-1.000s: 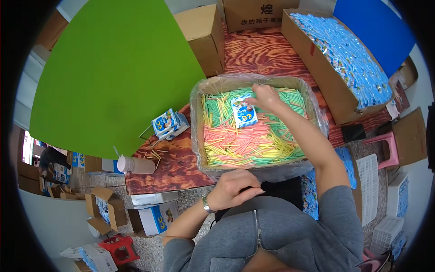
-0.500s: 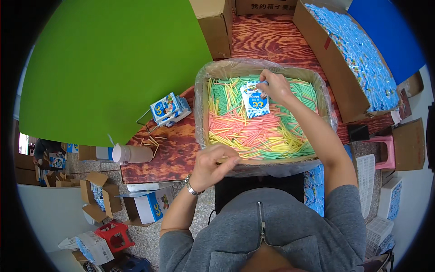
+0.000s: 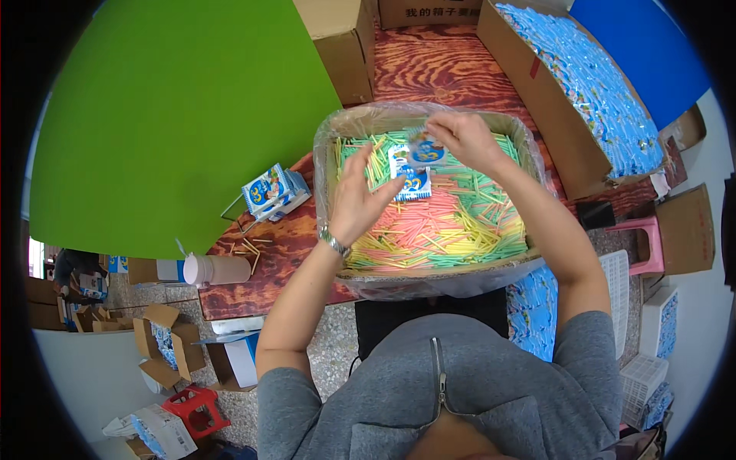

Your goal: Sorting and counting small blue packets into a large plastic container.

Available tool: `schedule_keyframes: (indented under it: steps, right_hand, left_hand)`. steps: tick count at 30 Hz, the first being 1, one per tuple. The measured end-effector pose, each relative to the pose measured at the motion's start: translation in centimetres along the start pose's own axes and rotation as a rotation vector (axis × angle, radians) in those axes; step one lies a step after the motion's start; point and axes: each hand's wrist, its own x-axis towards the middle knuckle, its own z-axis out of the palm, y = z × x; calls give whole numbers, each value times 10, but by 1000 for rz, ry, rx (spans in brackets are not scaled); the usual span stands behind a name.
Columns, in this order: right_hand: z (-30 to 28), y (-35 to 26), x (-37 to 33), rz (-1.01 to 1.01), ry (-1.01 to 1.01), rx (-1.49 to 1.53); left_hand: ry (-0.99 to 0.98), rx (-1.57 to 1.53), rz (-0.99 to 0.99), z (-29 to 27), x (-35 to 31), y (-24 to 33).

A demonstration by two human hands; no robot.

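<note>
1. The right hand (image 3: 460, 138) pinches the top edge of a small glossy blue-and-white packet (image 3: 424, 151) between thumb and fingertips, above the far side of the bin.
2. The left hand (image 3: 360, 201) is raised with palm open and fingers loosely spread, its fingertips touching a second flat packet (image 3: 412, 182) just below the first; a metal wristwatch (image 3: 334, 244) bands the wrist.
3. Both packets hang over a rectangular cardboard bin (image 3: 429, 280) lined with crinkled clear plastic film and filled with thin straight sticks (image 3: 452, 222) in green, pink, yellow and orange.
4. The bin sits on a reddish wood-grain table (image 3: 429, 69).
5. A small printed carton (image 3: 272, 192) lies left of the bin, with a few loose sticks near it.
6. A long cardboard box (image 3: 560, 123) of blue packets stands to the right.
</note>
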Motion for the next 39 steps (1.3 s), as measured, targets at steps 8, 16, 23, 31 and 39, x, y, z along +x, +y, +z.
schedule_keyframes:
  steps: [8,16,23,31,39]
  right_hand:
    - [-33,-49,-11,-39,-29,197]
    - [-51,-57,-8,-219,-4,38]
    - [-44,-62,-14,-347,-28,60]
    - [-36,-50,-27,-165,-83,338]
    - [-11,-19,-101,-181,-886,-14]
  left_hand:
    - [-350,-909,-466,14,22,22]
    - [-417,-814,-336,14,31,31]
    - [-363,-722,-305,8,25,32]
    - [-378,-479,-230,0,6,14]
    - [-248,-640,-342,4,-10,-7]
